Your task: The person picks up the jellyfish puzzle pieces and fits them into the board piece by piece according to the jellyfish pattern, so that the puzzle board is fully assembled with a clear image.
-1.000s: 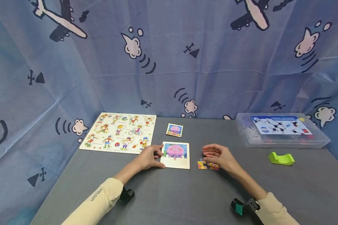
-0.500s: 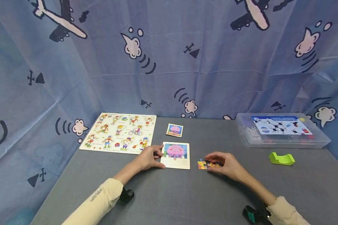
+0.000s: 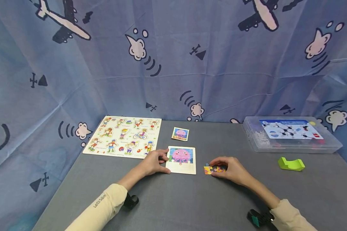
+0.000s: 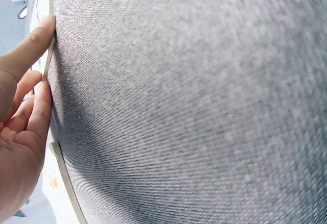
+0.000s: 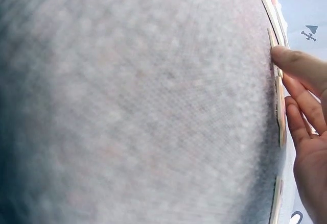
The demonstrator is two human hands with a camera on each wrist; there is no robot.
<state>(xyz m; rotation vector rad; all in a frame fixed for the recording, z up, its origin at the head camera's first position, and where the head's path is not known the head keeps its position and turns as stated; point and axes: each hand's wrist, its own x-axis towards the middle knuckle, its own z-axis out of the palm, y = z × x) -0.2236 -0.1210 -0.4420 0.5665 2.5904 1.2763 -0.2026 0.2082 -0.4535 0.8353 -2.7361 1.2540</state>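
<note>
In the head view, the left hand holds the left edge of a pale puzzle board, thumb at the near corner, fingers farther up. A pink octopus fills the board's upper part; below it the tray is bare. To the board's right, the right hand pinches a colourful jigsaw piece between thumb and fingers, low at the table. A yellow-orange jigsaw piece lies directly left of it, their edges close together. In the right wrist view the thumb overlaps the pieces' thin edges; the fingers are behind.
A small octopus picture card lies behind the board. A large peg puzzle with figures of children is at the back left. A clear plastic case and a lime-green curved block stand on the right.
The right hand has shifted slightly right and toward the person, and its fingers have closed round a jigsaw piece. The gap between the two pieces has narrowed. The left hand stays at the board.
</note>
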